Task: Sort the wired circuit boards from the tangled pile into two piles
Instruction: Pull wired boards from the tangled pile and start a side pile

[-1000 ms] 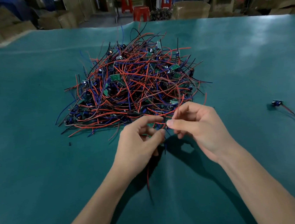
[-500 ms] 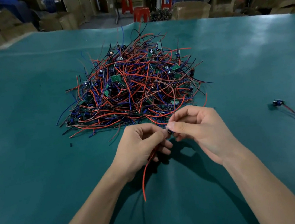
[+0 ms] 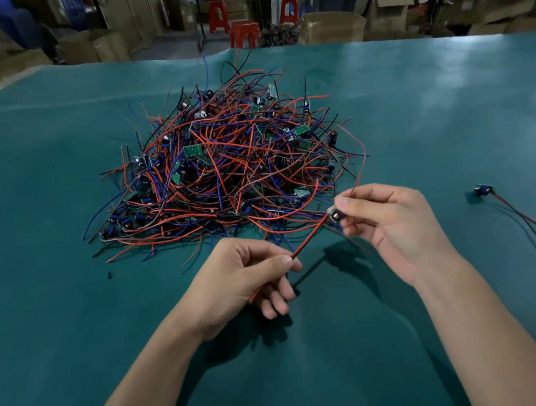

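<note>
- My right hand (image 3: 392, 218) pinches a small circuit board (image 3: 335, 215) between thumb and forefinger, raised just off the near right edge of the tangled pile (image 3: 226, 171); the other fingers are loosely curled.
- My left hand (image 3: 239, 283) pinches that board's red wire (image 3: 307, 240) between thumb and forefinger, its remaining fingers curled under. The wire runs taut from the board down into this grip.
- A second ago both hands were pressed together at the pile's near edge, working at the knot. Now they have drawn apart and the wire is stretched out between them, so I judge this board is nearly freed.
- A thin reddish strand (image 3: 356, 156) rises from the right hand and arcs back toward the pile; whether it is free of the tangle I cannot tell. It could drag neighbours along.
- The pile sits mid-table on the green table (image 3: 73, 325), barely reduced.
- One sorted board (image 3: 482, 190) lies well apart near the right edge, its wires trailing toward me. No second sorted pile is in view.
- A small dark scrap (image 3: 110, 275) lies near the pile's near left corner.
- Cardboard boxes (image 3: 333, 26) and red stools (image 3: 242, 33) stand beyond the far edge.
</note>
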Tool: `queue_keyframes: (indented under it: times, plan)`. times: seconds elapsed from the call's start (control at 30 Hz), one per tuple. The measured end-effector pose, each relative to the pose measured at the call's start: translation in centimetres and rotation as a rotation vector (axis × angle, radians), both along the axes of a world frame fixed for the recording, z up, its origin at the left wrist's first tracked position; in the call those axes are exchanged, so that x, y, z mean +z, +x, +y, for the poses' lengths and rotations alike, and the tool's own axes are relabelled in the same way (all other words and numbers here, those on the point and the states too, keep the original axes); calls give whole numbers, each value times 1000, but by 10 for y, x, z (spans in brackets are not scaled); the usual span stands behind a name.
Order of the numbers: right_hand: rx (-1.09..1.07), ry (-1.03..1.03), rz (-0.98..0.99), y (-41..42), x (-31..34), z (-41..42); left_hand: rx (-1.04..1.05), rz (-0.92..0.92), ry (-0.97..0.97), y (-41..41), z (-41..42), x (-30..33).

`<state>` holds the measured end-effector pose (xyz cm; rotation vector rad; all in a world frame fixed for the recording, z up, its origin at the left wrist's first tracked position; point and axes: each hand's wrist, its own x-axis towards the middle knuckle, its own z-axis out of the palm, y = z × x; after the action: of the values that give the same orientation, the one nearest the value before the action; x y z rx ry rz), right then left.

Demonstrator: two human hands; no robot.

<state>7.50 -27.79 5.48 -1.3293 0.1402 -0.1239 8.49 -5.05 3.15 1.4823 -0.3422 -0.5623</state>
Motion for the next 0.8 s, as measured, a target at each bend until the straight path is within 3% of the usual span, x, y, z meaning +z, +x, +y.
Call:
queue_keyframes:
  times: [0.13,0.23,0.4,0.57,0.8]
  plan:
    - [-78,88,-19,1,2,-14,-301,77,38,6,21,4]
    - [1,55,-54,-3,6,-17,-491,120,6,9,39,9]
    - [290,-122,-47,-9,0,22,-63,83,-73,10,22,6]
    - [217,-217,-84,-10,-10,51,-40,-165,41,-6,-2,-1]
    - [-21,-122,-25,-6,-6,39,-55,-125,34,-8,-8,-4]
